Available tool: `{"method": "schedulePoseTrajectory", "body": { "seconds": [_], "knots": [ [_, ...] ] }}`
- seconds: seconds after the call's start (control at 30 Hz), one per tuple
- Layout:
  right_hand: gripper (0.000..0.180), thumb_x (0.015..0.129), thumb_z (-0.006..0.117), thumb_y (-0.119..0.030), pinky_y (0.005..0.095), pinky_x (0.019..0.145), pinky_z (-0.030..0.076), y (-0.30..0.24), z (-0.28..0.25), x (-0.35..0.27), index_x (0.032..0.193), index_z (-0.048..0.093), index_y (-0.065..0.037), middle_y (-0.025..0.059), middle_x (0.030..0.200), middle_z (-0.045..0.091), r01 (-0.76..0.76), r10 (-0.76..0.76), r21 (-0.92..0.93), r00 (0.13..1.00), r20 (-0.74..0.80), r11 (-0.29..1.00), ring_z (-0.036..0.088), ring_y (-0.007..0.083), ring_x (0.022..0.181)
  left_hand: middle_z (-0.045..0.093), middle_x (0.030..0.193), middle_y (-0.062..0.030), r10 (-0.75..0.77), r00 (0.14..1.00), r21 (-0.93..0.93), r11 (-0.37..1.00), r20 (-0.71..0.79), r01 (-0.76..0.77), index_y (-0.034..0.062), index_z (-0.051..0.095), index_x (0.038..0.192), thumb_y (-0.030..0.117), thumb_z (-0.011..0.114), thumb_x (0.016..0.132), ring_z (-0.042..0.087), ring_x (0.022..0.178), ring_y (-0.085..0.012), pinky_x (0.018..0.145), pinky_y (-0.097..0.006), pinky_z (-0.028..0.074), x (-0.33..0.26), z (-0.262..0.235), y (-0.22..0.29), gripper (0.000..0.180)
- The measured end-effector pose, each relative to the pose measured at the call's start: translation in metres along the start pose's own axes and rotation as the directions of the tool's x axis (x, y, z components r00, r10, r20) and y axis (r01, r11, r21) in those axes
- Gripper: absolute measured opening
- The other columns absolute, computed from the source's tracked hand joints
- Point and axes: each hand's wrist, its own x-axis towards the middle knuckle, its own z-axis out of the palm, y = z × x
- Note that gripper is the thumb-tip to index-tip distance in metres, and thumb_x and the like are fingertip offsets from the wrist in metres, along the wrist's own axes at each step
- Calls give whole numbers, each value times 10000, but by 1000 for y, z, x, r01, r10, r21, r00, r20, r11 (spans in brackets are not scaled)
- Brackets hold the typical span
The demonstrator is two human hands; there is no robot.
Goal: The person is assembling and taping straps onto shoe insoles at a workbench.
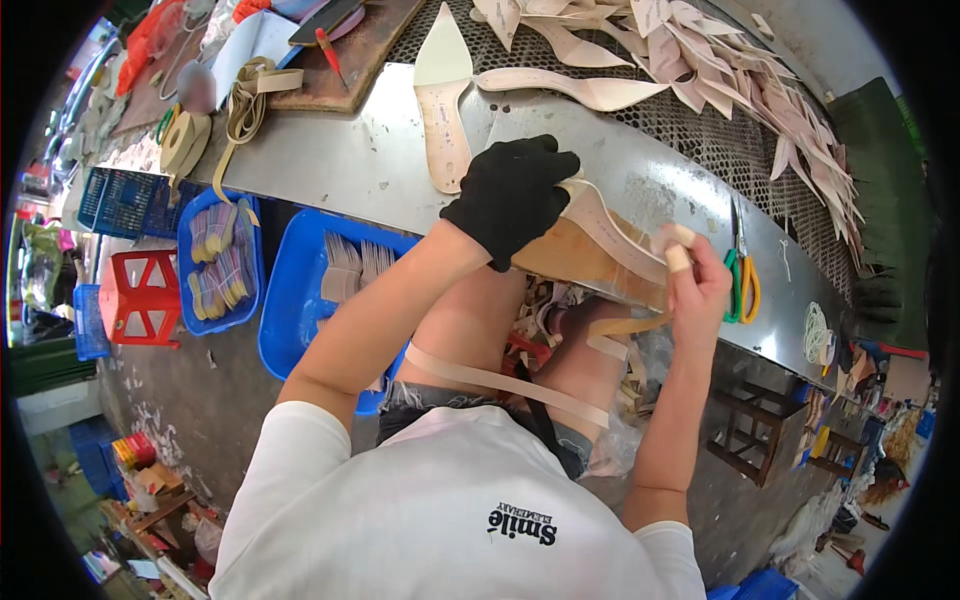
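Left hand (515,195), black-gloved, fingers curled closed over the near end of a pale shoe insole (612,230); its fingertips pass out of sight, so the exact grip is not visible. Insole held on edge above a brown board (572,252) at the near side of the metal tabletop (330,160), its other end reaching the right hand (697,275). Right hand bare, with pale wraps on two fingertips, thumb and fingers drawn together on a tan strip (510,385). Whether they also pinch the insole tip: cannot tell. Strip hangs in a loop from the right hand and crosses the lap; part of its run is lost from view.

Just right of the right hand: scissors (741,256) with green and yellow handles. Beyond the left hand, two more pieces: a two-tone insole (440,110), toe pointing away, and a loose insole (570,90) lying crosswise. Farther back, an overlapping heap of insoles (720,60) on black mesh (720,145); count not possible, outlines cover one another.

Left side: tape roll (183,145) and looped webbing (250,105). Below, a small blue tray (185,262) of bundled pieces and a large blue tub (285,295), partly hidden by the left forearm. Red stool (142,295) farther left; outer clutter blurred by the lens rim.
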Motion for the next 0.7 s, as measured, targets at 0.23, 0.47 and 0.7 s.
{"method": "schedulePoseTrajectory", "body": {
  "seconds": [0.23, 0.47, 0.7],
  "knots": [
    [147, 849, 631, -33, 169, 513, 337, -7, 48, 39, 986, 649, 16, -50, 729, 556, 49, -58, 76, 990, 129, 996, 441, 7, 582, 649, 959, -133, -26, 997, -190, 982, -71, 13, 55, 647, 1021, 145, 649, 723, 617, 886, -323, 783, -382, 499, 6, 8, -8, 311],
    [106, 825, 641, 6, 176, 544, 349, 4, 63, 51, 928, 650, 27, -51, 799, 557, 83, -83, 3, 990, 113, 997, 450, 6, 625, 648, 906, -126, 18, 993, -240, 970, -118, -46, 58, 655, 974, 154, 656, 718, 611, 860, -330, 772, -396, 491, 5, 11, -17, 274],
    [111, 764, 655, 18, 245, 552, 400, 3, 75, 45, 873, 648, 0, 44, 814, 567, 362, -384, -328, 923, -2, 872, 509, 128, 590, 621, 864, -129, 81, 993, -140, 986, -85, -93, 64, 624, 953, 135, 637, 720, 601, 814, -338, 733, -412, 487, 9, 13, -19, 244]
  ]
}}
